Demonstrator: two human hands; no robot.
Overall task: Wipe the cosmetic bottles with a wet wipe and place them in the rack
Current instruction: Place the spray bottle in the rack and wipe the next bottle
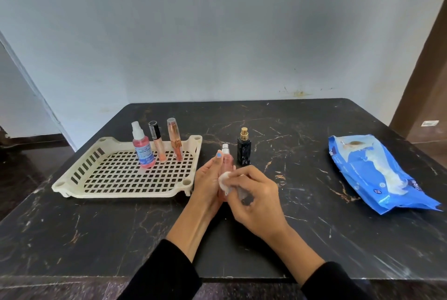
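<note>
Both hands' grip holds: left hand (207,180) pink bottle (227,166), right hand (256,199) wipe (225,180) (black marble table (302,239), pale-blue wall (217,33)).

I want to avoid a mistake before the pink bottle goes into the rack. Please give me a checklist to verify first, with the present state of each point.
1. Left hand holds the pink bottle firmly: ok.
2. Right hand presses the wet wipe on the bottle: ok.
3. Bottle wiped on all sides: cannot tell.
4. Rack has free space in front of the three items standing in it: ok.
5. Black bottle stands upright on the table, apart from the hands: ok.
6. Wipe pack closed: not ok, a wipe sticks out.
</note>
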